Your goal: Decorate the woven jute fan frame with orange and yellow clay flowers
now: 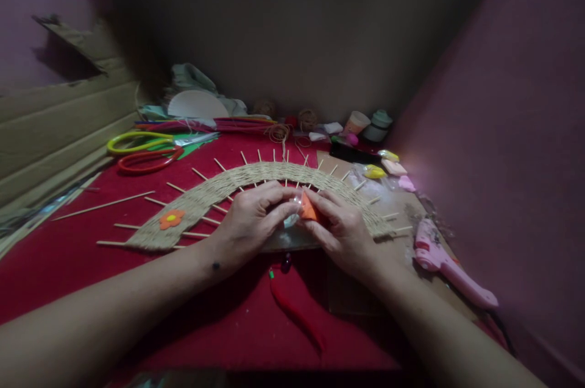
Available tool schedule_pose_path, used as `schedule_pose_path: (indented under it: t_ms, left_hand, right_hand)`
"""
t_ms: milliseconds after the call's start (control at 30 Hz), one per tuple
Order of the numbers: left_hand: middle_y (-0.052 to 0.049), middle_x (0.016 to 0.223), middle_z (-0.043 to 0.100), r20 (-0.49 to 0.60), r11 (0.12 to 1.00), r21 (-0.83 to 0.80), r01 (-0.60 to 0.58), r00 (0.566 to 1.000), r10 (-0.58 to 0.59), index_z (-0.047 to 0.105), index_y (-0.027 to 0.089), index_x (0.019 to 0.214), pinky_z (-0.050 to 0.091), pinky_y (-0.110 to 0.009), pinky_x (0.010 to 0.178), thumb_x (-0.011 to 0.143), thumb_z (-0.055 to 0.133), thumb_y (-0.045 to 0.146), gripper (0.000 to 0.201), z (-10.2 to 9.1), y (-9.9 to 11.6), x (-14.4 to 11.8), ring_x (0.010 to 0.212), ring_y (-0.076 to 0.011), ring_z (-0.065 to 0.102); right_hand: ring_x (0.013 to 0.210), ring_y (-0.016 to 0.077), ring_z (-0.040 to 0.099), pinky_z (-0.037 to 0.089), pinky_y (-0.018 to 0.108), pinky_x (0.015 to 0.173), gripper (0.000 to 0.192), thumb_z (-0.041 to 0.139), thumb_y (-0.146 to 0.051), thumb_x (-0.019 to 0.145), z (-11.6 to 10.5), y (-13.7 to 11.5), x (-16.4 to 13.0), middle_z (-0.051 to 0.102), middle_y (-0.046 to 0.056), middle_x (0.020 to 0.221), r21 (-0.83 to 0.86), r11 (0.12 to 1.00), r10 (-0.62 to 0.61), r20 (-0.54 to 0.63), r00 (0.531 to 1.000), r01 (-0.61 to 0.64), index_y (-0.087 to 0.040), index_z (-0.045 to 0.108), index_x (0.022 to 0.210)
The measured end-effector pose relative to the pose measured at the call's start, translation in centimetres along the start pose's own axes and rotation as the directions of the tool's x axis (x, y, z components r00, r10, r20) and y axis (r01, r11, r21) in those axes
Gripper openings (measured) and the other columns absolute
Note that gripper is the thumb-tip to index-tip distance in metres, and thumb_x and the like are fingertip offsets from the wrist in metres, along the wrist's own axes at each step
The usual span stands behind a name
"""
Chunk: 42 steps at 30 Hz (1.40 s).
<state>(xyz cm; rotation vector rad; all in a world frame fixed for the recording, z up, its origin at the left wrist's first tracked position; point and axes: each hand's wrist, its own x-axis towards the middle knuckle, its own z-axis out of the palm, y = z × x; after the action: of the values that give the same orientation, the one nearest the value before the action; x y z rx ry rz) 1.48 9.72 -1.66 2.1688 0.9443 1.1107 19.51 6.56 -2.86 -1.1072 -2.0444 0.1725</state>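
Note:
My left hand (258, 214) pinches the clear plastic end of a small orange clay packet (309, 208). My right hand (342, 223) grips the packet's orange part from the other side, thumb and fingers closed round it. Both hands are over the inner side of an arched woven twine fan (247, 175) with thin wooden sticks poking out along both edges. An orange flower with a yellow centre (171, 218) lies on the weave's left end. Below the hands, a dark bead (286, 262) and a red tassel (292, 309) rest on the red cloth.
Scissors (150, 147) with yellow and red handles lie at left, near a loose stick (105, 205). A pink glue gun (448, 263) is at right on cardboard. Yellow clay packets (375, 172) sit behind it. A paper cup (356, 122) and jar (378, 126) stand at the back.

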Motion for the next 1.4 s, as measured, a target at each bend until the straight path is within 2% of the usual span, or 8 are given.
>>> schedule_pose_path:
  t_ms: [267, 467, 700, 900, 1000, 1100, 1267, 1400]
  left_hand:
    - [0.001, 0.079, 0.071, 0.126, 0.977, -0.16, 0.139, 0.985, -0.119, 0.071, 0.019, 0.084, 0.049, -0.02, 0.068, 0.079, 0.062, 0.021, 0.01, -0.5, 0.5, 0.6, 0.071, -0.0108, 0.063]
    - [0.0, 0.078, 0.068, 0.022, 0.998, -0.06, -0.027, 0.999, 0.028, 0.072, 0.019, 0.086, 0.048, -0.021, 0.067, 0.081, 0.062, 0.021, 0.011, -0.4, 0.4, 0.4, 0.071, -0.0109, 0.061]
    - [0.003, 0.058, 0.062, -0.068, 0.979, -0.135, 0.153, 0.984, -0.163, 0.069, 0.017, 0.076, 0.044, -0.018, 0.048, 0.077, 0.065, 0.022, 0.006, -0.8, 1.1, 0.8, 0.048, -0.0073, 0.053]
    - [-0.001, 0.072, 0.065, -0.054, 0.998, 0.042, -0.04, 0.998, 0.042, 0.073, 0.018, 0.086, 0.046, -0.022, 0.06, 0.08, 0.063, 0.021, 0.013, -0.8, 0.5, 0.8, 0.065, -0.0107, 0.058]
    - [-0.002, 0.077, 0.066, -0.035, 0.994, 0.091, -0.065, 0.997, 0.068, 0.073, 0.019, 0.092, 0.047, -0.023, 0.067, 0.082, 0.06, 0.022, 0.017, -0.7, 0.2, 0.6, 0.071, -0.0121, 0.06]
    - [-0.002, 0.078, 0.069, 0.004, 0.999, 0.05, -0.008, 1.0, 0.008, 0.074, 0.02, 0.091, 0.049, -0.024, 0.069, 0.081, 0.06, 0.023, 0.018, -0.7, 0.2, 0.6, 0.072, -0.0132, 0.063]
    - [-0.002, 0.081, 0.074, 0.142, 0.955, -0.137, 0.263, 0.959, -0.244, 0.074, 0.02, 0.085, 0.051, -0.025, 0.066, 0.076, 0.064, 0.023, 0.014, -0.8, 0.3, 1.0, 0.073, -0.0159, 0.067]
    - [-0.002, 0.074, 0.073, 0.147, 0.924, -0.198, 0.327, 0.942, -0.301, 0.073, 0.019, 0.079, 0.05, -0.023, 0.058, 0.074, 0.064, 0.025, 0.012, -0.6, 0.2, 1.0, 0.066, -0.0148, 0.065]
  right_hand:
    - [0.087, 0.0192, 0.06, 0.053, 0.034, 0.073, 0.039, 0.048, -0.016, 0.086, -0.1, 0.0, -0.1, 0.06, 0.011, 0.094, -0.038, 0.997, -0.063, 0.003, 0.998, 0.063, -0.014, 0.054, 0.124]
    - [0.084, 0.0182, 0.06, 0.053, 0.034, 0.073, 0.038, 0.048, -0.018, 0.086, -0.2, -0.1, 0.1, 0.06, 0.009, 0.091, -0.062, 0.998, -0.025, -0.042, 0.999, 0.022, -0.014, 0.054, 0.124]
    - [0.082, 0.0175, 0.059, 0.053, 0.033, 0.072, 0.038, 0.05, -0.021, 0.087, -0.2, 0.1, 0.0, 0.06, 0.009, 0.092, -0.044, 0.999, -0.025, -0.052, 0.998, 0.023, -0.017, 0.055, 0.124]
    - [0.083, 0.0177, 0.06, 0.053, 0.032, 0.072, 0.038, 0.049, -0.019, 0.086, 0.0, 0.2, 0.0, 0.06, 0.01, 0.092, -0.048, 0.997, -0.055, -0.042, 0.998, 0.053, -0.011, 0.055, 0.123]
    - [0.085, 0.0178, 0.06, 0.053, 0.033, 0.073, 0.04, 0.049, -0.017, 0.086, 0.1, 0.2, 0.0, 0.06, 0.009, 0.093, -0.067, 0.995, -0.078, -0.034, 0.996, 0.076, -0.014, 0.053, 0.125]
    - [0.088, 0.0193, 0.059, 0.054, 0.035, 0.074, 0.041, 0.048, -0.017, 0.086, 0.0, 0.1, -0.1, 0.06, 0.011, 0.096, -0.081, 0.993, -0.092, -0.013, 0.996, 0.091, -0.014, 0.053, 0.126]
    - [0.09, 0.0227, 0.059, 0.054, 0.039, 0.076, 0.04, 0.048, -0.017, 0.086, 0.1, 0.0, -0.1, 0.061, 0.015, 0.098, -0.102, 0.989, -0.107, 0.022, 0.994, 0.109, -0.009, 0.052, 0.125]
    - [0.089, 0.0219, 0.059, 0.054, 0.037, 0.075, 0.04, 0.046, -0.016, 0.085, 0.1, -0.1, -0.1, 0.062, 0.015, 0.099, -0.162, 0.977, -0.132, 0.039, 0.991, 0.136, -0.01, 0.054, 0.124]
